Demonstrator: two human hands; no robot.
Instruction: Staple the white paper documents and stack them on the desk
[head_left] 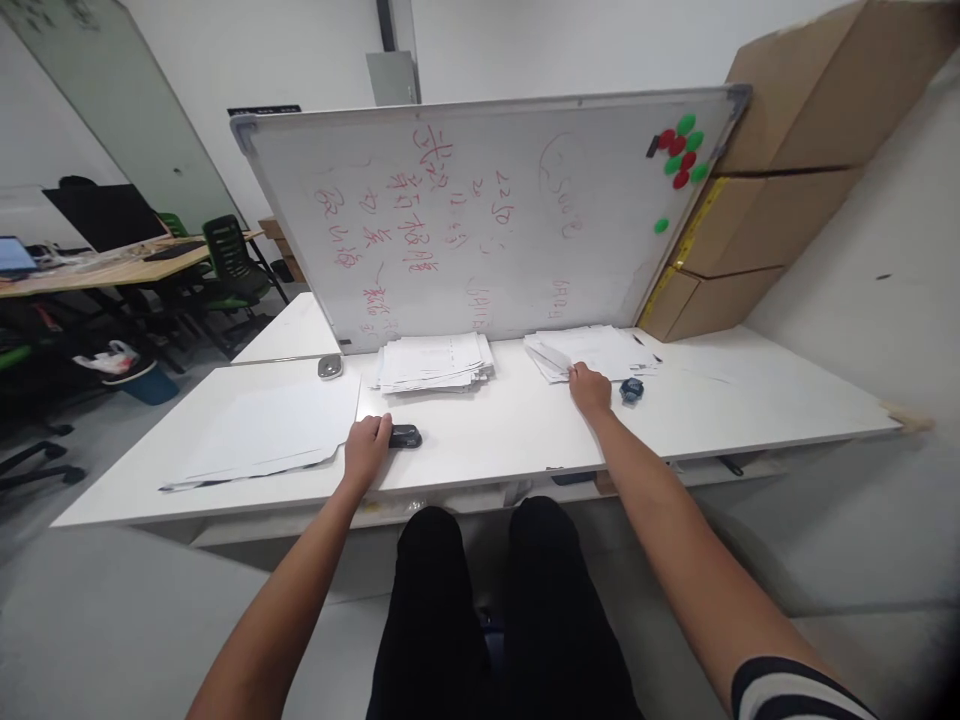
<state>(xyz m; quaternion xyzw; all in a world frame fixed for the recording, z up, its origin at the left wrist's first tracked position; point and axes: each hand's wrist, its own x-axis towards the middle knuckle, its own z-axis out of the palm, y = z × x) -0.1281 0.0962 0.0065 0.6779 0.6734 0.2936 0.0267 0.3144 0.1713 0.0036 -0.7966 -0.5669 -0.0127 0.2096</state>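
Note:
My left hand (366, 448) is closed over the rear end of a black stapler (406, 436), which lies on the white desk (480, 440) with its other end sticking out to the right. With bent fingers, my right hand (591, 388) pinches the lifted near corner of some paper sheets (551, 355) on the right-hand pile (600, 345). Between the hands and farther back sits a thick stack of papers (435, 362). A small dark blue object (631, 390) lies just right of my right hand; its kind is unclear.
A whiteboard (450, 220) with red writing and round magnets leans behind the papers. Cardboard boxes (795, 110) are stacked at the right. Large white sheets (262, 425) cover the desk's left part, near a computer mouse (330, 367). Small dark bits lie beside the right pile.

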